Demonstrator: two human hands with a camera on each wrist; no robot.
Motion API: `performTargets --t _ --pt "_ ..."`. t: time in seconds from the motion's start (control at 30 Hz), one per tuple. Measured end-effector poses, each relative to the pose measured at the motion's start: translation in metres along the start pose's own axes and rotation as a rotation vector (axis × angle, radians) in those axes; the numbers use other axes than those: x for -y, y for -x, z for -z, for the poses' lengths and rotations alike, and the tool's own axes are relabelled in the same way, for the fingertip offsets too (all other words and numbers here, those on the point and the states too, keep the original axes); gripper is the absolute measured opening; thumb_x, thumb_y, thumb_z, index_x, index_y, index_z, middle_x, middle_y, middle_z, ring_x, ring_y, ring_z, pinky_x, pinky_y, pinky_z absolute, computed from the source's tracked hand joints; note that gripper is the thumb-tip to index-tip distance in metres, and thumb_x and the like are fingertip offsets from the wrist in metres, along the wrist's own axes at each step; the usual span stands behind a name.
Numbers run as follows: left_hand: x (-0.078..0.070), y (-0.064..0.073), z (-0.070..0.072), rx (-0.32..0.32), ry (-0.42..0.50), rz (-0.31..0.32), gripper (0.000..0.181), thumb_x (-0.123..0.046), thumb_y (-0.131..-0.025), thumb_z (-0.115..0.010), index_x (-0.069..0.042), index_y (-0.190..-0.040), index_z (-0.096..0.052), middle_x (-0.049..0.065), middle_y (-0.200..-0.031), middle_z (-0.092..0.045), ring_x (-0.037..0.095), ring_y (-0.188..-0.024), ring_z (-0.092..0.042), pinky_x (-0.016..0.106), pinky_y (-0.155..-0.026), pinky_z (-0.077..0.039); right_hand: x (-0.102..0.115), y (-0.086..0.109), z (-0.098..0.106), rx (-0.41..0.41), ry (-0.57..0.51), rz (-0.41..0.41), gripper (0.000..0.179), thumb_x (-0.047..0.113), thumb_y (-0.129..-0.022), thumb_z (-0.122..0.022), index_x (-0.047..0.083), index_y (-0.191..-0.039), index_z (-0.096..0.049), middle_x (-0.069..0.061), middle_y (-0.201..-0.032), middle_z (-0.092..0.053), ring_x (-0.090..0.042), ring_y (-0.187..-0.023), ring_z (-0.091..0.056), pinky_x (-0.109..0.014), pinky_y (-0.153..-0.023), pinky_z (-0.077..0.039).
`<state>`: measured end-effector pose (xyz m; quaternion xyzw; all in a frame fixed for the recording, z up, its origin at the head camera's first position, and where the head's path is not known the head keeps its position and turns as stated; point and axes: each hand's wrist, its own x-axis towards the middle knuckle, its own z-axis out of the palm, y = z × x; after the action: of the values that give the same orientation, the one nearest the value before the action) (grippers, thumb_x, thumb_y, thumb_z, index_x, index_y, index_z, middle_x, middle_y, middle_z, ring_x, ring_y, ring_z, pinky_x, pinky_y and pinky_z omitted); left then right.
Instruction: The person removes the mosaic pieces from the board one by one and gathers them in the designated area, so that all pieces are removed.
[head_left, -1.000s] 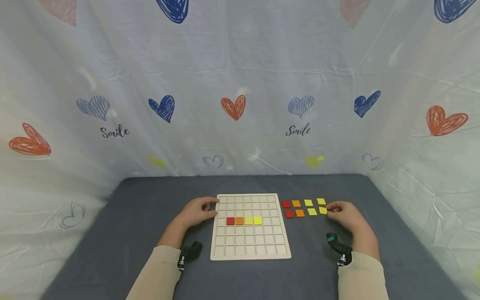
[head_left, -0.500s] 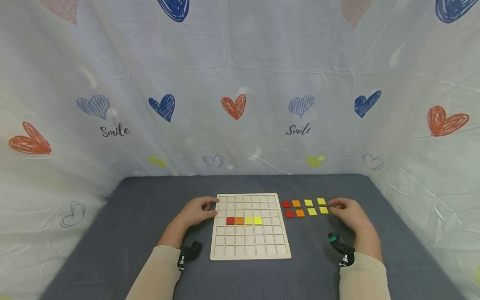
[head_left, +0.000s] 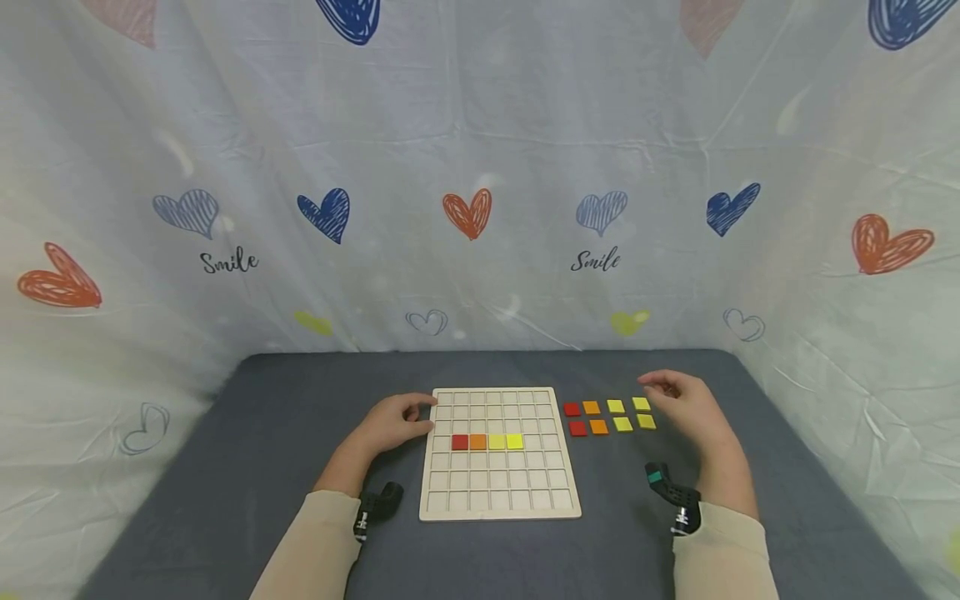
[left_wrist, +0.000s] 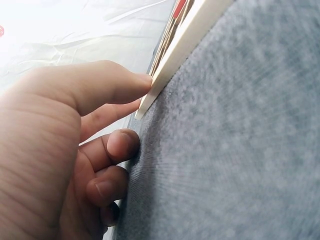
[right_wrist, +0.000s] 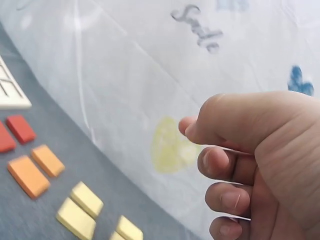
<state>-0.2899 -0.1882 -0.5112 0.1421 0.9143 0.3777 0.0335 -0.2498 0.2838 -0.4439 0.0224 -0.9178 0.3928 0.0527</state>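
My left hand [head_left: 390,425] rests at the left side of a pale wooden grid board [head_left: 501,502]. Its thumb tip and index finger touch the board's edge in the left wrist view, while the other fingers bend loosely over the cloth. One row of the board holds a red tile [head_left: 460,442], an orange tile [head_left: 478,442] and two yellow tiles [head_left: 506,442], side by side. My right hand [head_left: 692,410] hovers over the far right, just beyond the loose tiles. Thumb and index tip come close together in the right wrist view, with nothing visible between them.
Right of the board, loose square tiles lie in two rows: red ones [head_left: 577,428], orange ones [head_left: 598,427] and several yellow ones [head_left: 622,424]. A grey cloth [head_left: 315,379] covers the table. Behind it hangs a white curtain [head_left: 525,317] printed with hearts.
My right hand has left the front yellow tile at the right end, moving up and away from the tiles. The left hand, board and tiles stay put.
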Motion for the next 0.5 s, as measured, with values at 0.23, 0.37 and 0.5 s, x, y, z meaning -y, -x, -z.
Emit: performTargets --t 0.23,0.37,0.5 --pt "0.000 -0.001 -0.001 -0.007 -0.007 0.003 0.040 -0.018 -0.092 -0.077 -0.013 -0.131 -0.070 -0.001 -0.069 -0.049 0.014 -0.059 -0.042 0.033 -0.059 -0.036 0.026 -0.008 -0.017 0.020 -0.031 0.068 0.025 0.013 -0.102 -0.061 0.001 -0.122 -0.069 -0.014 -0.103 -0.066 -0.025 -0.079 -0.054 -0.038 -0.066 -0.045" --pt "-0.001 -0.001 -0.001 -0.004 -0.009 0.009 0.040 -0.019 -0.092 -0.077 -0.013 -0.131 -0.071 -0.001 -0.069 -0.049 0.014 -0.059 -0.042 0.033 -0.060 -0.037 0.037 -0.011 -0.027 0.042 -0.056 0.121 0.023 0.012 -0.102 -0.063 0.002 -0.121 -0.069 -0.007 -0.085 -0.055 -0.021 -0.066 -0.045 -0.035 -0.060 -0.040" --pt "-0.001 -0.001 -0.001 -0.011 -0.014 0.017 0.040 -0.018 -0.091 -0.077 -0.013 -0.131 -0.071 -0.001 -0.069 -0.049 0.015 -0.060 -0.042 0.034 -0.061 -0.037 0.051 -0.013 -0.039 0.068 -0.082 0.168 0.022 0.011 -0.101 -0.064 0.002 -0.121 -0.069 -0.005 -0.081 -0.050 -0.020 -0.065 -0.043 -0.034 -0.061 -0.039"
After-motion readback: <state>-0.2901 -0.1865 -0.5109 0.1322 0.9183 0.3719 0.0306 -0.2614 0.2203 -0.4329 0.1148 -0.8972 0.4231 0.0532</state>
